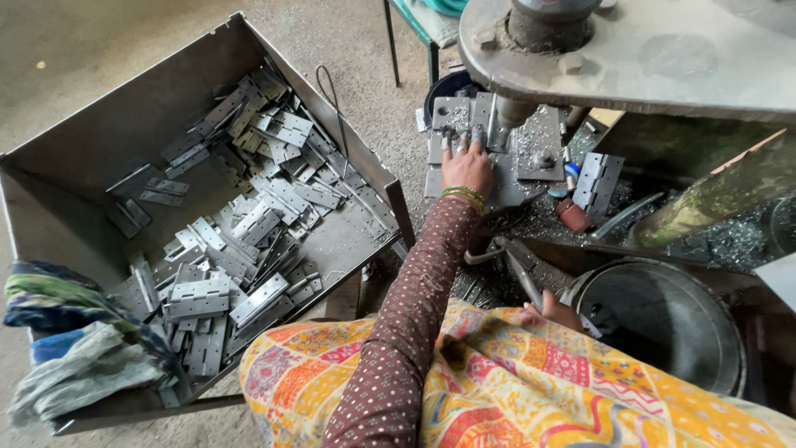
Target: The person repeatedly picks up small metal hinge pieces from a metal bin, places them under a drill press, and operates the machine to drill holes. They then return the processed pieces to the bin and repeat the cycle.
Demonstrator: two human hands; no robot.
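My left hand (467, 166), with green bangles at the wrist and a brown dotted sleeve, reaches forward onto the press bed (531, 158). Its fingertips press down on a grey metal hinge plate (448, 111) just left of the punch (512, 112). My right hand (557, 313) lies low by my lap on the patterned yellow cloth, mostly hidden. It sits beside a bent metal lever (521, 274); whether it grips the lever is unclear. The heavy machine head (647, 58) overhangs the bed.
A large sheet-metal bin (108, 133) on the left holds several flat hinges (249, 232), with bundled cloth (75, 348) on its near corner. A stack of hinges (599, 178) stands right of the punch. A round metal bucket (713, 332) sits at lower right amid metal shavings (730, 241).
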